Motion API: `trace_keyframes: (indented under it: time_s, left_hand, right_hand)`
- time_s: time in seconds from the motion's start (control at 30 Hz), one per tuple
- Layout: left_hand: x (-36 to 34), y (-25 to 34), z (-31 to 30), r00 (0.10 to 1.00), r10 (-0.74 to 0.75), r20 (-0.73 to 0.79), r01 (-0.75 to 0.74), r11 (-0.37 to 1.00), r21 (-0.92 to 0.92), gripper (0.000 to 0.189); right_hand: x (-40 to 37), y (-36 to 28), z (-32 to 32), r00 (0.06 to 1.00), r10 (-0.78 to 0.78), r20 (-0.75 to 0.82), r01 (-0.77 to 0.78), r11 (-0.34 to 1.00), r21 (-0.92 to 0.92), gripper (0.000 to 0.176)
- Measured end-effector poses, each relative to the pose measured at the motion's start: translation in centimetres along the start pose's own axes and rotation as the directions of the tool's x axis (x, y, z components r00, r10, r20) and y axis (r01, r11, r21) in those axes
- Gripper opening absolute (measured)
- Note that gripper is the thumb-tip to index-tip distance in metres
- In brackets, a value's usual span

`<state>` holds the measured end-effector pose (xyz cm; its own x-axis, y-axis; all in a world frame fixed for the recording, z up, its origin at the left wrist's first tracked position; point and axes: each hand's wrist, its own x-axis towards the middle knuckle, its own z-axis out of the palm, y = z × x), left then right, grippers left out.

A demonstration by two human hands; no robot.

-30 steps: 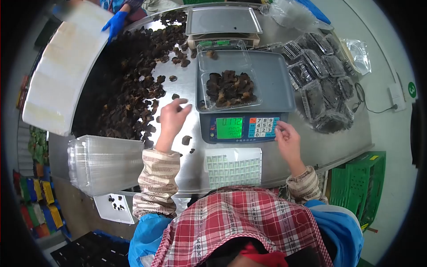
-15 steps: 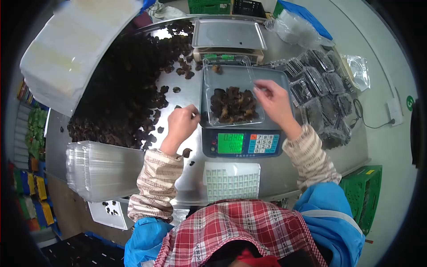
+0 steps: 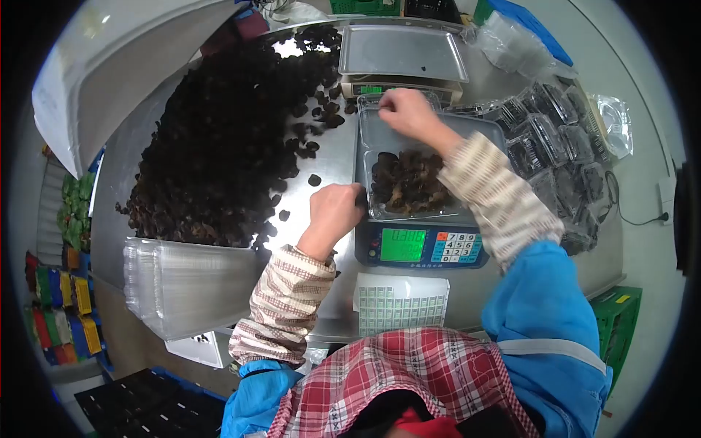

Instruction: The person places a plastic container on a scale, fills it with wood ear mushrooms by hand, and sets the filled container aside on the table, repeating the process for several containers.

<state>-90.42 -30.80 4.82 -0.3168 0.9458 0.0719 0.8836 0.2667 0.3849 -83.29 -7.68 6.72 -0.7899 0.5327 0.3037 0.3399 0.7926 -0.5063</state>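
A clear plastic box (image 3: 380, 213) lies with its lid swung back on the platform of the digital scale (image 3: 431, 252). Inside the box is a heap of dark brown, curled mushroom pieces (image 3: 409, 182). My left hand (image 3: 334, 213) is closed beside the box's near left corner, a dark mushroom piece showing at its fingertips. Over the box's far, lid end, my right hand (image 3: 410, 113) has its fingers pinched together; what they hold is hidden. The green display on the scale is lit.
A big spread of dark mushroom pieces (image 3: 219, 146) covers the table's left. Stacked clear trays (image 3: 193, 285) stand at front left, filled clear boxes (image 3: 544, 135) at right. Behind is a second scale (image 3: 401, 55); in front, a label sheet (image 3: 401, 303). A white bin (image 3: 62, 95) juts in at upper left.
My right hand has moved from the box's right side to its far lid end, where a brown piece lay. My left hand has moved closer to the box. The whole view has shifted.
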Motion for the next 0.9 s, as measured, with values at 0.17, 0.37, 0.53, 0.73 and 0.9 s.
trace_keyframes:
  time_s: [0.17, 0.37, 0.53, 0.73, 0.9]
  left_hand:
    - [0.2, -0.4, 1.3, 0.971, 0.193, -0.138, -0.178, 0.977, 0.114, 0.005]
    - [-0.2, -0.3, -1.9, 0.965, -0.003, -0.263, 0.014, 0.999, 0.038, 0.008]
    - [0.7, 3.2, -3.4, 0.938, 0.124, -0.324, -0.15, 0.987, -0.056, 0.015]
    - [-3.4, -5.0, -0.3, 0.885, -0.152, -0.44, 0.149, 0.988, -0.041, 0.02]
    - [-8.3, -8.2, -0.2, 0.886, -0.025, -0.462, 0.156, 0.957, 0.246, 0.025]
  right_hand:
    - [-9.1, -1.6, -6.7, 0.988, 0.1, 0.121, -0.12, 0.978, 0.169, 0.033]
    - [-18.8, 0.3, -9.1, 0.93, 0.293, -0.223, -0.248, 0.946, 0.208, 0.024]
    - [-24.0, 0.5, -7.5, 0.748, 0.659, -0.085, -0.506, 0.648, 0.569, 0.02]
    - [-27.6, 0.0, -9.3, 0.756, 0.643, -0.12, -0.524, 0.705, 0.478, 0.018]
    - [-28.2, 1.2, -11.1, 0.681, 0.731, -0.043, -0.599, 0.59, 0.542, 0.02]
